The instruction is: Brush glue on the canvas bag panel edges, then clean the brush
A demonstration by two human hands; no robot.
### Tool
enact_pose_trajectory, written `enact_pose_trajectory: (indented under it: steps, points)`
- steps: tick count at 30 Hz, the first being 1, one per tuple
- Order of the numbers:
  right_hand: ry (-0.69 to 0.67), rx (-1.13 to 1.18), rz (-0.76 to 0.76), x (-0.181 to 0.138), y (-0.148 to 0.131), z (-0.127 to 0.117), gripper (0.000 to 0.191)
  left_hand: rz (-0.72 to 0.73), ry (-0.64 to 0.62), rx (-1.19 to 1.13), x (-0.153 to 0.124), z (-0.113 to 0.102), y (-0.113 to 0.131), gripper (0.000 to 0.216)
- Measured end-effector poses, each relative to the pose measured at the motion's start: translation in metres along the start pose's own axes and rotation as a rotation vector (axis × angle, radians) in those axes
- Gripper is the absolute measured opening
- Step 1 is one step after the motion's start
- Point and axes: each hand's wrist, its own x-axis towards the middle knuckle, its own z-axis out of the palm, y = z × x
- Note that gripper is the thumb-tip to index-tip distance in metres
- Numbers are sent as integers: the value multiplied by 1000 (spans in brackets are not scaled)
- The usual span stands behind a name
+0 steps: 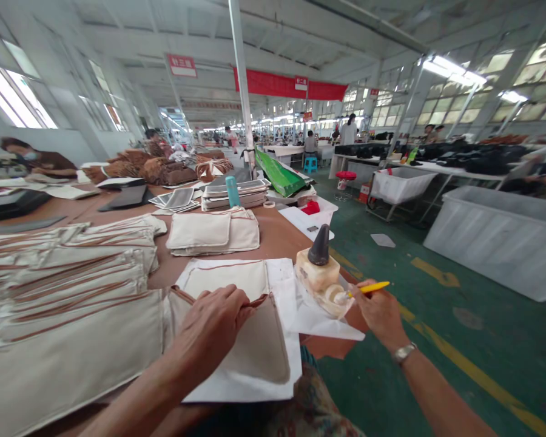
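My left hand (221, 312) is closed on the brown-trimmed edge of a cream fabric panel (259, 346), fingers pinching the fold. The panel lies partly folded on white paper (284, 303), with another cream section (227, 276) behind my fingers. In my right hand (382, 312) is a slim brush with a yellow handle (370, 287), held like a pen. Its pale tip is at the round spout of a stained, squat glue bottle (316, 270). A black cone (319, 246) stands on top of that bottle. A metal watch is on my right wrist.
Rows of cream fabric pieces (73, 328) overlap on the brown table at left. Behind stand a cream stack (213, 232), a teal bottle (232, 192), a tape roll (269, 204) and green plastic (282, 173). A large white bin (491, 243) stands right; a person works far left.
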Motion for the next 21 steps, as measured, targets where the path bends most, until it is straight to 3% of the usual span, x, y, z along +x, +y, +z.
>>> enact_pose_trajectory:
  steps: [6,15,19,21]
  points:
    - [41,56,64,-23,7,-24,44,-61,-5,64,-2,4,28,15]
    - [77,165,61,-26,6,-20,46,-85,-50,-441,13,24,14,18]
    - [184,193,103,-33,-20,-27,43,-93,-98,-624,10,26,12,23]
    - [183,418,186,-40,-46,-34,36,-110,-119,-684,9,25,16,24]
